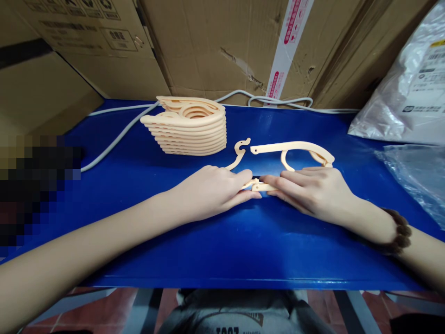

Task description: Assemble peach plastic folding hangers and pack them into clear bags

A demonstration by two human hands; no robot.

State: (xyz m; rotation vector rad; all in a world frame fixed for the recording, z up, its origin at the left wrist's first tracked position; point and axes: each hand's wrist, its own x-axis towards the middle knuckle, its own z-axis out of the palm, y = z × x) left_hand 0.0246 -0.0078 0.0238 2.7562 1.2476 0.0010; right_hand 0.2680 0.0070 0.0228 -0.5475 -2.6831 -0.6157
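Between my two hands is a cream plastic folding hanger, partly unfolded on the blue table. One long arm of it lies beyond my right hand, with a curved hook piece standing out past my left. My left hand is closed on the hook side, thumb and fingers pinching near a small hinge joint. My right hand is closed on the short bar at that joint, fingertips almost meeting the left ones. Both palms hide much of the hanger. Behind my left hand stands a neat stack of folded hangers of the same cream colour.
The blue table ends in a front edge near my body. Cardboard boxes wall off the back and left. A white cable runs along the rear. Clear plastic packaging lies at the right. A dark blurred patch covers the left edge.
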